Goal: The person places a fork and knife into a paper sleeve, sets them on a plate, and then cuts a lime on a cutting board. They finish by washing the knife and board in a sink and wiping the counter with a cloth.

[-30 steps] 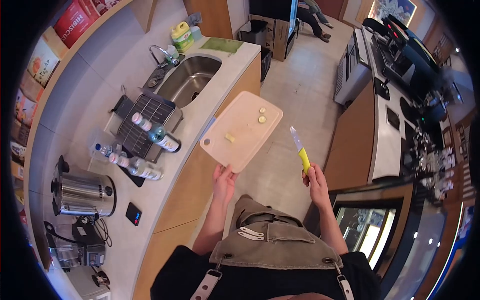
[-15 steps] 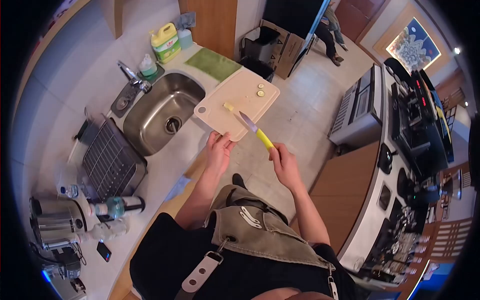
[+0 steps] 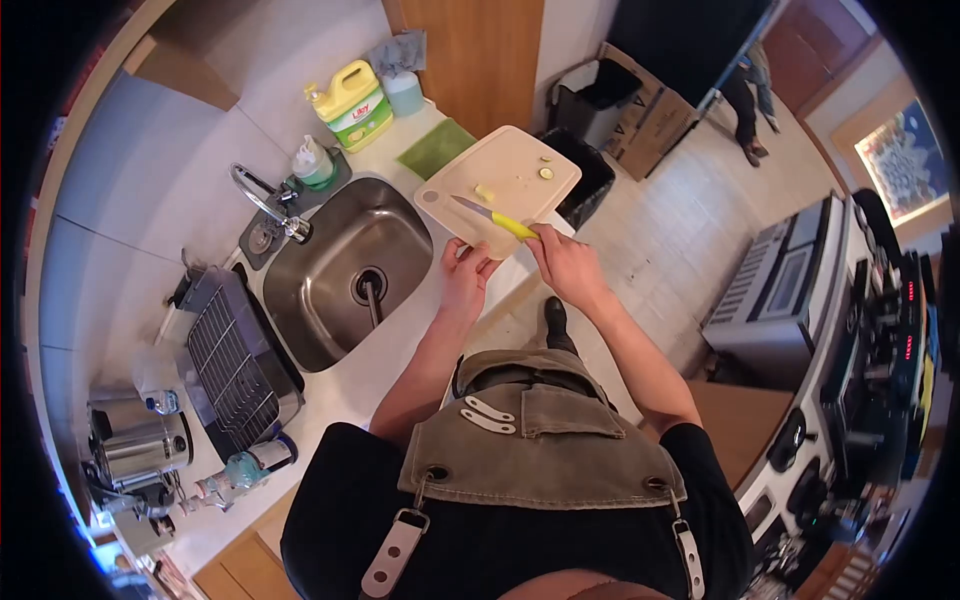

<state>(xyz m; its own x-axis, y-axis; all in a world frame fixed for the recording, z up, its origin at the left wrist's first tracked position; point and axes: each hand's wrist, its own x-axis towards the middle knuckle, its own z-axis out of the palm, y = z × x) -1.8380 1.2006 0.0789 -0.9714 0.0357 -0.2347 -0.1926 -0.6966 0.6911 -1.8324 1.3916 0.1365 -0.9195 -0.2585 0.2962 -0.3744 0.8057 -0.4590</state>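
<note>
My left hand [image 3: 466,275] grips the near edge of a beige cutting board [image 3: 475,160], its thumb on top. The board is held out beside the sink, reaching past the counter edge. My right hand [image 3: 568,262] is closed around the yellow-green handle of a small knife [image 3: 512,226]. The blade points left, over the near part of the board. A pale yellowish food piece [image 3: 483,192] lies by the blade. Toward the far right corner are a round green-rimmed slice [image 3: 546,174] and a smaller piece [image 3: 545,158].
The steel sink [image 3: 335,335] with its faucet [image 3: 270,200] is left of the board. A green mat [image 3: 437,147] and a yellow detergent jug [image 3: 352,105] stand behind. Black bins [image 3: 590,185] sit on the floor beyond the board. A dish rack [image 3: 235,370] is at left. Another person's legs [image 3: 742,110] show far right.
The view has shifted. The knife has moved left and nearer the board's handle-hole side, and my right hand is now close to the board's near edge. My left hand keeps its grip.
</note>
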